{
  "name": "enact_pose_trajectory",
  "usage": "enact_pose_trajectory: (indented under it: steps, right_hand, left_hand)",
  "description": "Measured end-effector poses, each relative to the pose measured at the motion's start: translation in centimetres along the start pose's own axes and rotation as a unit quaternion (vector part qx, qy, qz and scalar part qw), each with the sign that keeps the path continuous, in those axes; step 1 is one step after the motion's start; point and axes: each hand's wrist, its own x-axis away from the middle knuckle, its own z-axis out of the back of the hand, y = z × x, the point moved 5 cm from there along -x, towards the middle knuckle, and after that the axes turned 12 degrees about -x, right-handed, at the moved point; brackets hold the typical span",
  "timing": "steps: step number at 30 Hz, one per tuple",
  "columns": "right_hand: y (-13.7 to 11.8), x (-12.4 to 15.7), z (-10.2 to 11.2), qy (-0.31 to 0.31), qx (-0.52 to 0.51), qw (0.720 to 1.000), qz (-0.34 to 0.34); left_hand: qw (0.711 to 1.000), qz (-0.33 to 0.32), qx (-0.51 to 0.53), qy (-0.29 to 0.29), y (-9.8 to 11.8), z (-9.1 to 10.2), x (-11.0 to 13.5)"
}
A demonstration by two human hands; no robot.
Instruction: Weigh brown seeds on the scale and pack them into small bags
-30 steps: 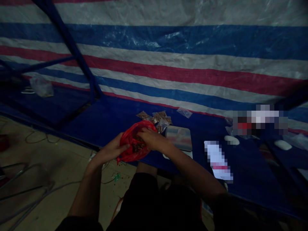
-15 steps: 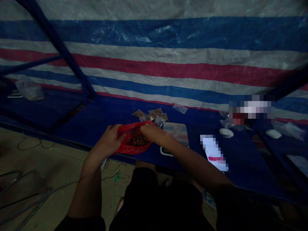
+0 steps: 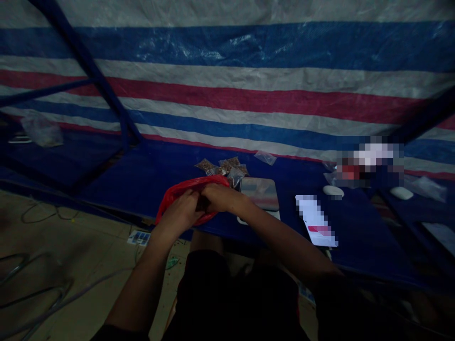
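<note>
A red plastic bag [image 3: 166, 195] lies open on the blue tabletop in front of me. Both hands are over its mouth with fingers bent and pointing down into it. My left hand [image 3: 185, 208] comes in from the left, closed, its fingertips hidden. Close against it is my right hand [image 3: 217, 197], also closed; whatever the fingers hold is out of sight. The brown pieces inside the bag are mostly covered by my hands. Behind the bag sit several small clear packets [image 3: 227, 165] with brown contents. A kitchen scale [image 3: 262, 195] stands just right of the bag, partly under my right forearm.
A lit phone [image 3: 316, 221], partly pixelated, lies right of the scale. Farther right are white rounded objects [image 3: 333, 192] and clear bags. An empty clear packet [image 3: 265, 157] rests near the striped tarpaulin [image 3: 227, 99]. Blue metal bars [image 3: 117, 109] rise on the left.
My left hand has let go of the bag's left edge and moved right into its mouth, beside my right hand. The brown pieces, visible before, are now mostly covered.
</note>
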Motion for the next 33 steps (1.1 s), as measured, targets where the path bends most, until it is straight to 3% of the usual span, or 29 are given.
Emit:
enact_pose_trajectory:
  steps: [4,11,23,28,33]
  right_hand:
    - [0.3,0.0,0.2,0.009,0.002,1.000,0.006]
    - [0.1,0.7,0.9,0.006,-0.011,1.000,0.021]
    - [-0.8,2.3,2.8,0.085,0.005,0.994,0.063]
    - [0.2,6.6,7.4,0.141,-0.057,0.985,0.081]
    - [4.5,11.7,11.2,0.138,-0.011,0.989,-0.044]
  left_hand:
    - [1.000,0.014,0.024,-0.012,-0.5,-0.7,-0.9]
    - [0.999,0.011,0.033,-0.001,-0.8,0.0,-0.8]
    - [0.999,0.006,0.032,0.010,-0.9,0.0,-1.1]
    - [0.999,-0.004,0.046,0.008,-1.2,0.0,-1.1]
    - [0.999,-0.012,0.052,0.007,-1.4,-0.1,-1.4]
